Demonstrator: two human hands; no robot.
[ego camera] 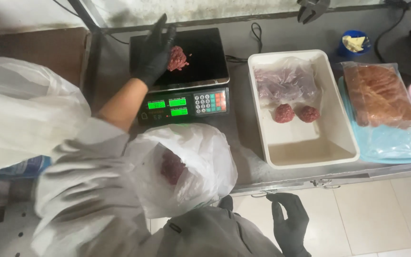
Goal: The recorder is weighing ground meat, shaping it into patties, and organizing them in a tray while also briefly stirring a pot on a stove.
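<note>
Black-gloved left hand [154, 54] on a reddish-pink lump of minced meat [177, 58], sitting on a black digital scale with green displays [182, 81]. Cream-white rectangular plastic tub [310, 143] has two dark red meatballs [296, 113]. Translucent white plastic bag [186, 166], too.

Both hands, left hand [154, 52] and right hand [290, 223], wear matt black gloves of thin rubber-like film; the left rests on coarse, moist minced meat [177, 58] lying on the glossy black platter of the scale [186, 81], which has a plastic keypad housing. The bench [243, 138] is dull grey brushed metal, carrying a smooth off-white plastic tray [343, 138] and a thin, crinkled translucent plastic bag [200, 162]. Clear glossy film wraps the brown loaf [376, 93].
</note>
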